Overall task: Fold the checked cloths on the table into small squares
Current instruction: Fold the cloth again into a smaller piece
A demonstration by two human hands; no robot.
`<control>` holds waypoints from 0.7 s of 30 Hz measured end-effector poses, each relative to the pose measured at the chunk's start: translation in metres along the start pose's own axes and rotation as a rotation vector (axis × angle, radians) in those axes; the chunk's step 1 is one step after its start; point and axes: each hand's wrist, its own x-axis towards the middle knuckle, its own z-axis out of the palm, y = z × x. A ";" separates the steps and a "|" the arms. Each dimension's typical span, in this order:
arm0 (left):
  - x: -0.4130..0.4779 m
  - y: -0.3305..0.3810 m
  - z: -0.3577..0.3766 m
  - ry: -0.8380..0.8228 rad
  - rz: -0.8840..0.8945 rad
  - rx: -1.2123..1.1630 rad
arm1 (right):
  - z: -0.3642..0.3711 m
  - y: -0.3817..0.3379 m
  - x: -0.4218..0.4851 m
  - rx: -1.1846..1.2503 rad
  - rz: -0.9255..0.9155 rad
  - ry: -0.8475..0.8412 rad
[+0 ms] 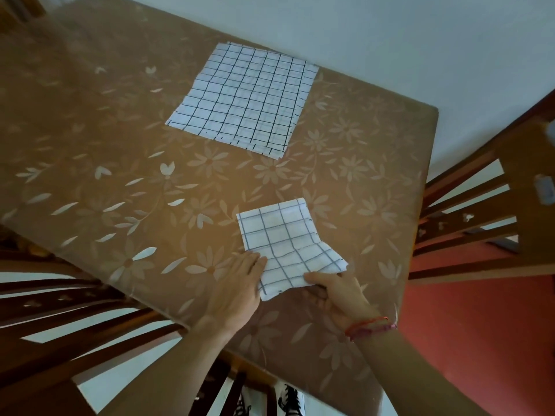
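left hand [240, 283] lies flat, fingers spread, pressing the near-left edge of the small checked cloth [282, 235] onto the table [105, 175]; it pins, no pinch, nothing clenched. that cloth sits near the front edge of the table, already a narrow strip, its near end skewed and lifted. stack of unfolded checked cloths [243, 97] lies flat at the far side, well apart from both hands, several layers judging by offset edges at its near corner. right hand [333, 292] grips the near-right corner of the small cloth, thumb on top, fingers curled under, corner raised off the table. red thread bracelet [369, 325] on that wrist. wooden chair [480, 205] just beside the table at right.

handling, judged: cloth is thin, light, limp, it kinks where lifted and keeps no shape alone. creases look soft, so it probably springs open unless pressed. glossy table cover likely lets it slide, hence the pinning palm. best hold: corners or edge, pinched, other hand flat on the fold line. not fragile.
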 end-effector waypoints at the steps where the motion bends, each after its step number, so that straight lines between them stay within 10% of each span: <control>1: -0.002 -0.002 0.001 0.007 0.006 0.010 | -0.001 0.000 -0.003 -0.009 -0.010 -0.068; 5: -0.014 -0.008 0.008 -0.015 -0.012 -0.017 | -0.020 0.004 -0.004 -0.126 -0.079 -0.358; 10: -0.028 -0.016 0.007 -0.060 -0.029 -0.128 | -0.047 0.011 0.005 -0.771 -0.350 -0.179; 21: -0.043 -0.019 0.000 0.040 -0.049 -0.148 | -0.047 0.006 0.016 -1.244 -0.805 0.072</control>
